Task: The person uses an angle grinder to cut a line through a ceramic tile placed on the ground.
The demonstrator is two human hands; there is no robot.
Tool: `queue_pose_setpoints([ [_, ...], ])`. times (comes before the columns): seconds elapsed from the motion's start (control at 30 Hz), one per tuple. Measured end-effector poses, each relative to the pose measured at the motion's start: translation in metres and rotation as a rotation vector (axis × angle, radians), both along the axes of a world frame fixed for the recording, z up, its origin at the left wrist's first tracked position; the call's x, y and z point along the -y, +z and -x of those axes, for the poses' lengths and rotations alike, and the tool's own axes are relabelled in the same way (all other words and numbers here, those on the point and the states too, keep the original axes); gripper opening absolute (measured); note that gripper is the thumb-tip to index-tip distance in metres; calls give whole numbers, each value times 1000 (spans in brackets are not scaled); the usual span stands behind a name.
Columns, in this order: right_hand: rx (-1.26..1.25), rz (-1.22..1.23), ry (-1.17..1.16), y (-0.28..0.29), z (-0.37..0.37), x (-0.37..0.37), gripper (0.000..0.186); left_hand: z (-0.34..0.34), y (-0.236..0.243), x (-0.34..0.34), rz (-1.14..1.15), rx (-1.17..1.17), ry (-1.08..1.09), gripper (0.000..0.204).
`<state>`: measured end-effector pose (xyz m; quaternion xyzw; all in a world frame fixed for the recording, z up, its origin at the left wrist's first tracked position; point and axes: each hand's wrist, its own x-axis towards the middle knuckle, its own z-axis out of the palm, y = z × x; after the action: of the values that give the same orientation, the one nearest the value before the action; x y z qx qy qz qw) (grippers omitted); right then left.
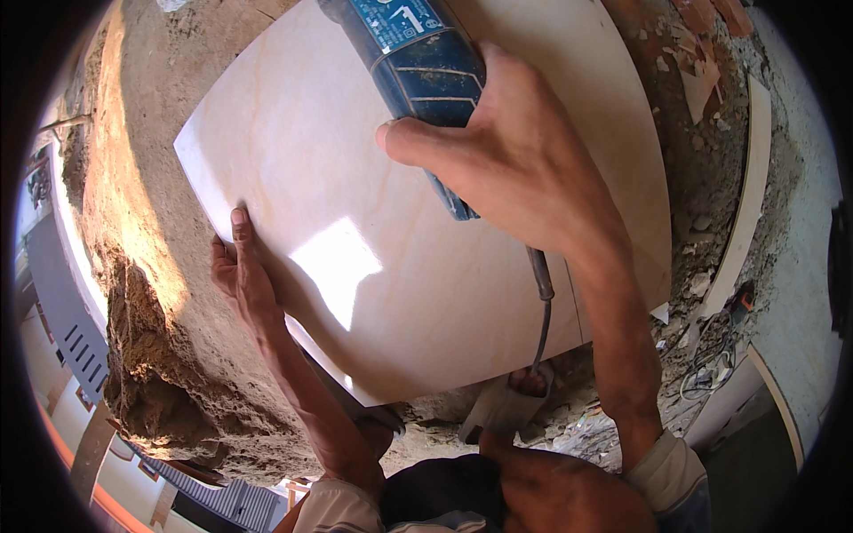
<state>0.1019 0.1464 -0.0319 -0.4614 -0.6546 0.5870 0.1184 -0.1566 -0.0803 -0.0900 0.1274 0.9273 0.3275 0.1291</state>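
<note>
A large cream tile [426, 293] with a glossy surface lies in front of me, a bright patch of sunlight reflecting off it. My right hand [520, 151] is wrapped round the blue body of a corded angle grinder [431, 75], held over the tile's upper middle. The tool's head and any disc are out of view at the top. Its dark cord [542, 311] runs down toward my feet. At the tile's left edge, my left hand [242, 271] grips with the thumb on top and fingers curled at the side. A thin dark line crosses the tile's lower right part.
Rough sandy ground [178, 346] drops off at the left. A narrow pale strip [746, 195] lies to the right among rubble and broken pieces. Loose wire [711, 373] lies at lower right. My sandalled foot [524, 391] is close to the tile's near edge.
</note>
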Motion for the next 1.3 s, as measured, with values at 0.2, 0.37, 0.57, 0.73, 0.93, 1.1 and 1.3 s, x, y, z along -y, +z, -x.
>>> queue_pose_setpoints([
  [0.2, -8, -4, -30, 0, -3, 4, 45, 1, -7, 1, -69, -70, -32, 82],
  [0.37, 3, 37, -10, 0, -6, 6, 46, 4, -6, 5, -46, -67, -25, 81],
  [0.57, 23, 29, -20, 2, -10, 9, 48, -2, -3, -2, -71, -55, -30, 80],
  [0.73, 17, 28, -31, 2, -13, 13, 51, 0, 0, 0, -5, -36, -16, 80],
  [0.93, 10, 39, -31, 3, -17, 16, 54, -1, -2, 0, -17, -59, -15, 78],
  [1.1, 5, 52, -45, 4, -18, 20, 54, 2, -6, 1, -53, -85, -30, 78],
  [1.3, 2, 50, -53, 2, -21, 25, 52, 0, -4, 0, -27, -76, -28, 79],
])
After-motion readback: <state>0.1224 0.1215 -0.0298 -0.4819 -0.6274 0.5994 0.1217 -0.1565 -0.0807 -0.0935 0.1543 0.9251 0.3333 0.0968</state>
